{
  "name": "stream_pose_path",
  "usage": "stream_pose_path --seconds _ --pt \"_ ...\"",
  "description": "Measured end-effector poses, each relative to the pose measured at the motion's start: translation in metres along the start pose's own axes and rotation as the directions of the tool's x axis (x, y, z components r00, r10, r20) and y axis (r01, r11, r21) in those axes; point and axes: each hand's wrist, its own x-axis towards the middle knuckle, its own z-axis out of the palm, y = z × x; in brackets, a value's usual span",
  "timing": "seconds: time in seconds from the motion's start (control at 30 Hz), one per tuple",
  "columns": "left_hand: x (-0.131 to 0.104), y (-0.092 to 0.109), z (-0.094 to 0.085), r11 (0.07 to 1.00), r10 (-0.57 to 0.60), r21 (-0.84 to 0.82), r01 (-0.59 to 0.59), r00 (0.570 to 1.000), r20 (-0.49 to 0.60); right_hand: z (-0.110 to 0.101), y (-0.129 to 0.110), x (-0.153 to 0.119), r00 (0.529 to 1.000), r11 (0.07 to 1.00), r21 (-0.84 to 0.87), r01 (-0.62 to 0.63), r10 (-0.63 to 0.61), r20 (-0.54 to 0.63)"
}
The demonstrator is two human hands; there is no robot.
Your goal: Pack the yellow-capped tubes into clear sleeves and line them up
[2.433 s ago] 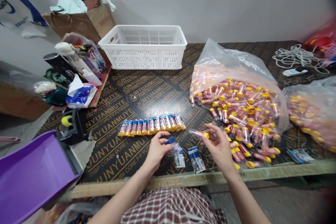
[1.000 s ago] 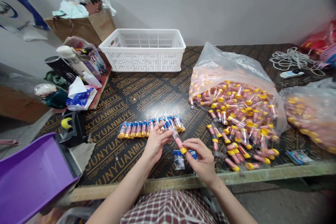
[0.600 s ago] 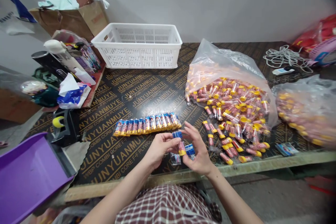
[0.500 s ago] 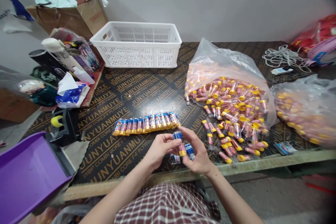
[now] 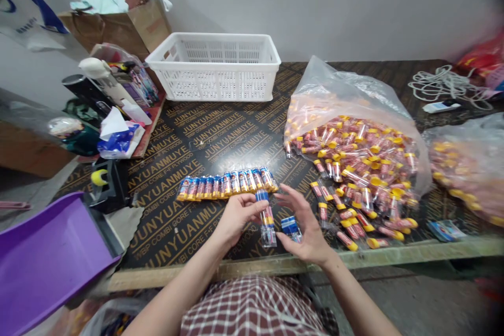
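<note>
In my left hand, a small clear packet is pinched between thumb and fingers. It has a blue top band and red and yellow contents, and its clear end hangs toward me. My right hand is open beside it, fingers spread and the thumb close to the packet's lower edge. Between that thumb and fingers, on the table, lies a small stack of blue printed sleeves. Beyond my hands runs a row of blue-topped packets, side by side. To the right spreads a pile of yellow-capped clear tubes.
A big clear bag lies behind the tube pile, with another filled bag farther right. At the back stands a white basket. A tape dispenser and purple dustpan are at left. White cable lies coiled back right.
My right hand has come off the packet and opened to its right. The packet stays in my left hand, now with its clear end hanging down. The view has shifted slightly left.
</note>
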Motion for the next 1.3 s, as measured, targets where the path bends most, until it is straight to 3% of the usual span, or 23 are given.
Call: stream_pose_path --seconds 0.07,0.17,0.23,0.3,0.4,0.5,0.57,0.6,0.63,0.7,0.73,0.8,0.9,1.0,1.1,1.2,1.3 --pt "0.008 0.010 -0.024 0.982 0.126 0.158 -0.099 0.978 -0.168 -0.012 0.006 -0.002 0.997 0.997 -0.062 -0.053 0.049 -0.060" --pt "0.023 0.023 -0.066 0.853 0.349 0.506 -0.124 0.858 -0.377 -0.031 0.019 -0.008 0.978 0.978 -0.157 -0.136 0.107 -0.177" --pt "0.031 0.025 -0.089 0.712 0.441 0.702 -0.036 0.800 -0.407 -0.039 0.025 -0.010 0.971 0.964 -0.215 -0.158 0.111 -0.213" --pt "0.037 0.025 -0.102 0.573 0.475 0.818 0.050 0.793 -0.382 -0.043 0.026 -0.011 0.972 0.949 -0.279 -0.148 0.088 -0.218" --pt "0.039 0.023 -0.101 0.427 0.487 0.896 0.121 0.804 -0.341 -0.047 0.023 -0.011 0.975 0.912 -0.388 -0.133 0.051 -0.215" --pt "0.030 0.020 -0.086 0.362 0.599 0.925 0.119 0.730 -0.329 -0.057 0.027 -0.013 0.961 0.845 -0.503 -0.183 0.045 -0.274" --pt "0.023 0.012 -0.070 0.342 0.676 0.939 0.037 0.684 -0.274 -0.067 0.037 -0.017 0.947 0.765 -0.598 -0.241 0.051 -0.316" --pt "0.020 0.005 -0.061 0.330 0.682 0.944 -0.029 0.698 -0.217 -0.072 0.044 -0.020 0.944 0.707 -0.653 -0.272 0.064 -0.324" --pt "0.017 -0.004 -0.052 0.317 0.659 0.943 -0.105 0.739 -0.139 -0.075 0.051 -0.023 0.943 0.637 -0.708 -0.303 0.091 -0.321" --pt "0.017 -0.027 -0.035 0.295 0.505 0.921 -0.253 0.860 0.074 -0.079 0.065 -0.028 0.935 0.483 -0.801 -0.354 0.171 -0.310" --pt "0.019 -0.039 -0.028 0.283 0.408 0.916 -0.284 0.900 0.154 -0.079 0.070 -0.030 0.927 0.410 -0.833 -0.372 0.211 -0.310" --pt "0.024 -0.059 -0.018 0.241 0.269 0.937 -0.252 0.945 0.185 -0.077 0.077 -0.033 0.911 0.303 -0.870 -0.388 0.271 -0.312" --pt "0.033 -0.075 -0.015 0.199 0.208 0.967 -0.158 0.971 0.115 -0.074 0.080 -0.035 0.888 0.247 -0.878 -0.409 0.331 -0.320" --pt "0.036 -0.076 -0.017 0.224 0.198 0.967 -0.120 0.977 0.076 -0.074 0.079 -0.036 0.840 0.306 -0.817 -0.490 0.416 -0.348" --pt "0.035 -0.073 -0.017 0.286 0.202 0.953 -0.103 0.978 0.045 -0.073 0.075 -0.033 0.819 0.475 -0.679 -0.559 0.441 -0.366" --pt "0.032 -0.071 -0.016 0.401 0.221 0.906 -0.135 0.974 0.048 -0.069 0.064 -0.027 0.825 0.627 -0.538 -0.564 0.396 -0.403" --pt "0.028 -0.072 -0.015 0.545 0.205 0.829 -0.121 0.979 0.008 -0.063 0.051 -0.019 0.806 0.712 -0.406 -0.573 0.401 -0.435"
